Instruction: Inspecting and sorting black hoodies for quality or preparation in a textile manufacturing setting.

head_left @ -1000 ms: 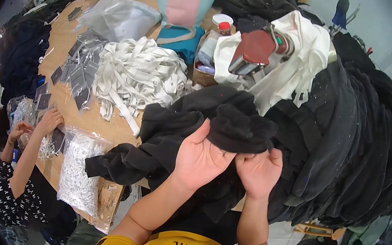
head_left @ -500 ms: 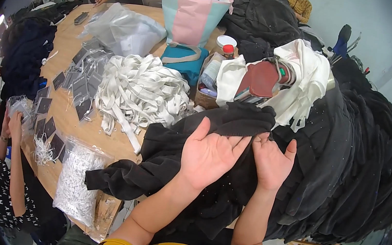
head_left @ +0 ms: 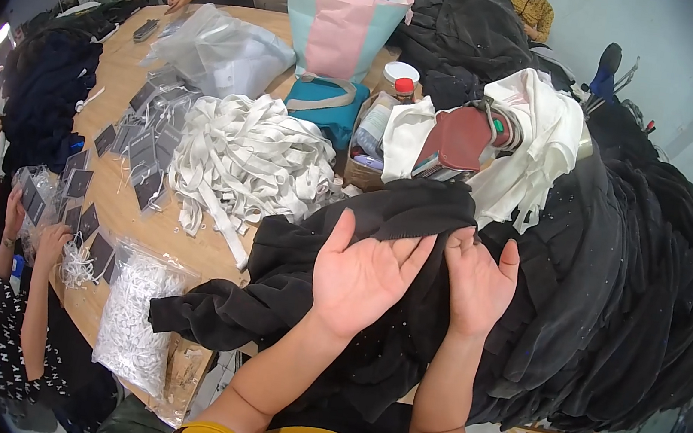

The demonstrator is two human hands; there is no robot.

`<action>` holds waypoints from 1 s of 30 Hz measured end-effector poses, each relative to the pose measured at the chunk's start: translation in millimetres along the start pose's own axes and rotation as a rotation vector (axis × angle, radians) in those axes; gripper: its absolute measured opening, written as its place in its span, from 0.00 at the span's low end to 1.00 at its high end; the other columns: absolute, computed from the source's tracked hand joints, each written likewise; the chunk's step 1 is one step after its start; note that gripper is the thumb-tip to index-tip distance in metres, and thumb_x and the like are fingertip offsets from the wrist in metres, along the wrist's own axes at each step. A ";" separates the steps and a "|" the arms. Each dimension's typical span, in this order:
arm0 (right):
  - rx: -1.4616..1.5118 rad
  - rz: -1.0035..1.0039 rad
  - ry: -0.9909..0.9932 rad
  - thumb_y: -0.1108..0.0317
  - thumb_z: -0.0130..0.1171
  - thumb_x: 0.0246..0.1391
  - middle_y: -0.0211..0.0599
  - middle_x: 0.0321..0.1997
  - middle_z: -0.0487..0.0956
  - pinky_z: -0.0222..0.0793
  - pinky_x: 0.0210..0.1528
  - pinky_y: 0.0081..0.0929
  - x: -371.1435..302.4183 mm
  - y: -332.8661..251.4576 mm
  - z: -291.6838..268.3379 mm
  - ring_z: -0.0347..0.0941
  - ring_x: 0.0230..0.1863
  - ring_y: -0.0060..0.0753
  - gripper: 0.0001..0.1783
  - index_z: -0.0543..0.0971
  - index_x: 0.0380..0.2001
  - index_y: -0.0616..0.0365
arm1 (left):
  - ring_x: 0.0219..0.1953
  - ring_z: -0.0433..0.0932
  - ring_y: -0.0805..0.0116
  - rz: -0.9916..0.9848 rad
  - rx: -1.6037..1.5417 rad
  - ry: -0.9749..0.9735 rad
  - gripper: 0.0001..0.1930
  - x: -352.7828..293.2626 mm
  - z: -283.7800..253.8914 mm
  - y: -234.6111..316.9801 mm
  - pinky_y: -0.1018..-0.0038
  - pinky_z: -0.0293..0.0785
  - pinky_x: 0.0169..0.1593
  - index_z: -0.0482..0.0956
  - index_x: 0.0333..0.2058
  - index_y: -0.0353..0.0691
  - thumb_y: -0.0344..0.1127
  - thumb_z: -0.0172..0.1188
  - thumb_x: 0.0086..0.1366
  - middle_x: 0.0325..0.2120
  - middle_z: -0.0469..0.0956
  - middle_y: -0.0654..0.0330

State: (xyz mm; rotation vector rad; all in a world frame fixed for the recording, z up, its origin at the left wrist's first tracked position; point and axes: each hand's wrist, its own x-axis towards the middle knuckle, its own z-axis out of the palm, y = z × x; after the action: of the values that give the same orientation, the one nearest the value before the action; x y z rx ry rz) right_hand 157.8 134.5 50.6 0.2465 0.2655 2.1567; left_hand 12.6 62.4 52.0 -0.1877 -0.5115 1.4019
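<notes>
A dark grey fleece-like garment (head_left: 296, 275) lies across the table edge in front of me, its ribbed edge lifted. My left hand (head_left: 363, 279) is palm up with the thumb spread, its fingers hooked at that edge and partly hidden by the cloth. Close beside it, my right hand (head_left: 477, 280) has its fingers curled on the same edge, thumb raised. Just beyond the garment sits a heap of white flat tape (head_left: 249, 161). To its right stands an open box (head_left: 365, 174) with small items in it, next to white cloths (head_left: 539, 128) and a brown-red object (head_left: 458, 139).
A large pile of dark garments (head_left: 614, 293) rises on my right. On the wooden table (head_left: 99, 121) lie a bag of white pieces (head_left: 136, 321), dark tags (head_left: 146, 157), a teal pouch (head_left: 325, 108) and a pastel tote (head_left: 343, 30). A co-worker's hands (head_left: 53, 245) handle tags at left.
Both my hands have shifted slightly left with the garment edge, keeping their hold. At left, the co-worker's hands have moved apart, one lower toward the tags.
</notes>
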 end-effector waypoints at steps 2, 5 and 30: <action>0.012 -0.003 -0.029 0.67 0.51 0.53 0.52 0.52 0.64 0.52 0.60 0.38 1.0 -3.4 0.7 0.59 0.53 0.41 0.28 0.55 0.50 0.75 | 0.69 0.41 0.58 0.014 0.003 -0.015 0.36 4.8 2.3 -2.0 0.64 0.34 0.71 0.41 0.63 0.25 0.52 0.33 0.70 0.66 0.43 0.44; 0.054 -0.036 -0.042 0.69 0.51 0.53 0.50 0.54 0.62 0.52 0.61 0.36 -2.3 -13.5 4.8 0.57 0.54 0.38 0.29 0.54 0.52 0.74 | 0.69 0.40 0.55 -0.051 -0.056 -0.021 0.37 15.8 0.9 -9.7 0.65 0.31 0.71 0.40 0.62 0.22 0.51 0.35 0.69 0.66 0.43 0.40; -0.398 0.198 0.046 0.57 0.39 0.59 0.42 0.45 0.80 0.71 0.47 0.36 -32.9 -8.2 -15.7 0.76 0.46 0.39 0.23 0.77 0.42 0.63 | 0.62 0.61 0.52 -0.148 0.176 -0.048 0.33 -12.4 -36.2 5.0 0.59 0.50 0.66 0.62 0.58 0.28 0.53 0.37 0.66 0.59 0.64 0.46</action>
State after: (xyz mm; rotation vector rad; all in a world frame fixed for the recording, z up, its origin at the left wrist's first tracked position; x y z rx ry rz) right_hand 178.3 110.3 30.8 -0.0058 -0.1712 2.3568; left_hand 23.3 57.5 15.2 0.0257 -0.4305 1.3008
